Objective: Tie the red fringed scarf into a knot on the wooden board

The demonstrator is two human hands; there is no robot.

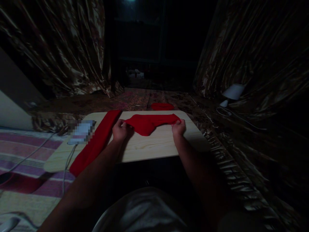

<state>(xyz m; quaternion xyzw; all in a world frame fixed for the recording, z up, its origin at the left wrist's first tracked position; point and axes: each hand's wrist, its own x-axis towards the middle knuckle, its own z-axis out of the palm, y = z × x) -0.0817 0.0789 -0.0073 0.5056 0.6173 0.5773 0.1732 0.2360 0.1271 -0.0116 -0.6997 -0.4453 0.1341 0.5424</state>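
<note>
A red cloth (143, 124), soft and somewhat sock-shaped, is stretched sideways over the light wooden lap table (142, 149). My left hand (120, 129) pinches its left end, while my right hand (179, 127) grips the right end near the table's far right corner. Between the hands the cloth sags into a rounded bulge toward me. Just left of my left hand, a long folded strip of red fabric (96, 146) lies slantwise across the table.
A blurred-out device (81, 132) with a cable sits at the table's left. More red fabric (162, 106) lies beyond the far edge. A small white lamp (234, 91) stands at right. Striped bedding (26, 148) spreads on the left; curtains (79, 48) hang behind.
</note>
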